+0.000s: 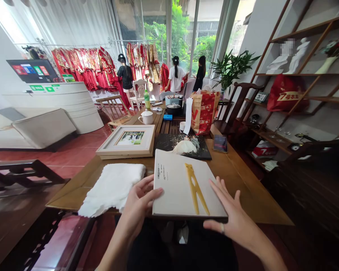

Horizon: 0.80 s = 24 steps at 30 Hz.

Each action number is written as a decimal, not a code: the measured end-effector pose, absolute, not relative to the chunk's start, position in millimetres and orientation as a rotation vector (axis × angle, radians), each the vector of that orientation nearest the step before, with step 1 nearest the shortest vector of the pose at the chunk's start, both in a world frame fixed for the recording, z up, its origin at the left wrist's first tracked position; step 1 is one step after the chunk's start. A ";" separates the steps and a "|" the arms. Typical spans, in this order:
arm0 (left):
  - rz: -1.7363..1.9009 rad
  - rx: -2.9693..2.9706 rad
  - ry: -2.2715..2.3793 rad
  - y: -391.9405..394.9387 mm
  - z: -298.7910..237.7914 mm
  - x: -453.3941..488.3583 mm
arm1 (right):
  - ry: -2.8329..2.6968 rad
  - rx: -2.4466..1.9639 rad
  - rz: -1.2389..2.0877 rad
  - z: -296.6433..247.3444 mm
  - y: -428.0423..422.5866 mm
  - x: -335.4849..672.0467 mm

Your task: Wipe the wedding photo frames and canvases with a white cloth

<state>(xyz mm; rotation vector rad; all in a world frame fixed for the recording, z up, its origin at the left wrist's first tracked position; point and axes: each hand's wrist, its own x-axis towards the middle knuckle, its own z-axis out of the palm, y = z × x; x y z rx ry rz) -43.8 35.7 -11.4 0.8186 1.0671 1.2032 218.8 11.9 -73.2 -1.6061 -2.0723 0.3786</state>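
Note:
A white book (173, 188) with small print at its upper left is at the table's near edge. A yellow two-legged shape (195, 188) shows on its cover; I cannot tell whether it is printed or lies there. My left hand (142, 194) grips the book's left side, thumb on top and the other fingers partly hidden. My right hand (228, 210) is open, its fingers spread along the book's right edge. To the left, a folded white cloth (115, 184) hangs slightly over the table edge. Just behind the book lies a dark picture panel (161, 142).
On the wooden table (248, 188) are a framed photo (110, 142), a lidded white cup (147, 117), a red paper bag (205, 113) and a small dark frame (220, 143). Shelves stand at right. Several people are near red garments (86, 69) at the back.

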 end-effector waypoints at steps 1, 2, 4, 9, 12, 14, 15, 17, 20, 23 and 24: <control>1.210 0.860 1.075 36.1 -5.7 -40.3 | -2.138 -1.551 0.330 -67.9 9.1 212.1; 1.215 0.905 1.078 36.4 0.3 -36.2 | -2.163 -1.507 0.285 -63.5 7.0 204.6; 1.235 1.000 1.070 36.5 13.2 -27.2 | -2.131 -1.433 0.222 -59.3 5.1 190.0; 1.238 1.101 0.917 39.6 35.6 -7.7 | -1.866 -1.211 -0.036 -71.7 10.2 177.5; 1.134 0.801 0.722 60.7 26.0 -0.5 | -1.697 -1.221 -0.150 -78.1 12.4 184.4; 1.104 0.479 0.766 86.5 11.2 3.5 | -1.513 -1.342 -0.189 -77.3 12.6 189.8; 1.104 0.409 0.835 101.6 3.3 5.4 | -1.390 -1.417 -0.205 -75.6 12.5 192.2; 1.122 0.329 0.933 131.8 -9.9 8.2 | -1.135 -1.524 -0.198 -70.7 12.4 196.1; 1.148 0.260 1.010 165.5 -18.9 8.4 | -0.865 -1.461 -0.057 -63.2 12.1 199.9; 1.142 0.221 1.054 180.0 -19.7 4.3 | -0.706 -1.278 0.075 -58.1 9.6 201.3; 1.138 0.212 1.068 182.0 -19.7 2.9 | -0.662 -1.244 0.094 -57.0 7.8 201.5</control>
